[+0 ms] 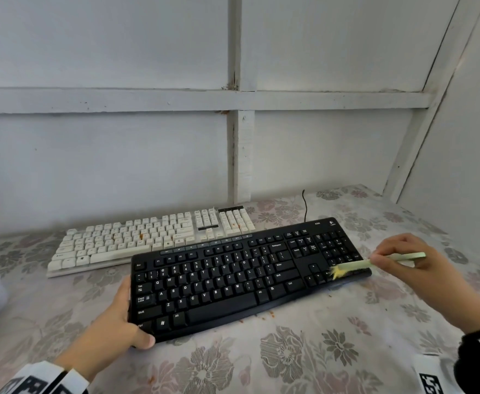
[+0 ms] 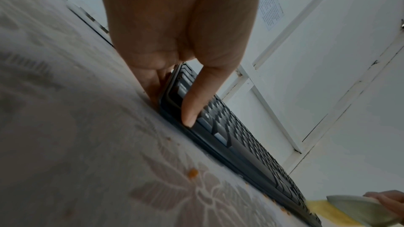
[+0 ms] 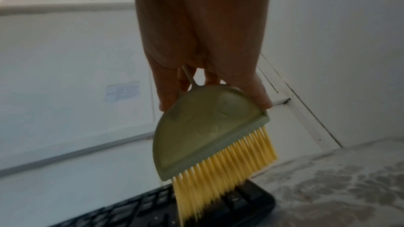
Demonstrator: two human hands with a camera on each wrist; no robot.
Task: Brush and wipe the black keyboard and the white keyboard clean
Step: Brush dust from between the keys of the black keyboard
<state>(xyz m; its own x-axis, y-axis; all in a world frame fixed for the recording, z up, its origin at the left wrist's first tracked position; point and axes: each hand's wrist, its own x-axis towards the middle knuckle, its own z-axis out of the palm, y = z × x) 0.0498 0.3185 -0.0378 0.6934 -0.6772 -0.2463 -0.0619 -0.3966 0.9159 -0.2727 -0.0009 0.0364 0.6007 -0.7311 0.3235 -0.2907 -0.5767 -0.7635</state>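
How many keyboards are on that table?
2. The black keyboard lies nearer the person, its left end held by the left hand while the right hand brushes its right end. The white keyboard lies just behind it, by the wall.

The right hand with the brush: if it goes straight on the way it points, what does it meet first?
Probably the black keyboard: the brush in the right hand points left, bristles at the arrow keys; contact is unclear.

Matt black plastic keyboard [image 1: 233,280], floral woven tablecloth [image 1: 304,351], smooth pale-green plastic brush [image 3: 196,130] with yellow bristles.
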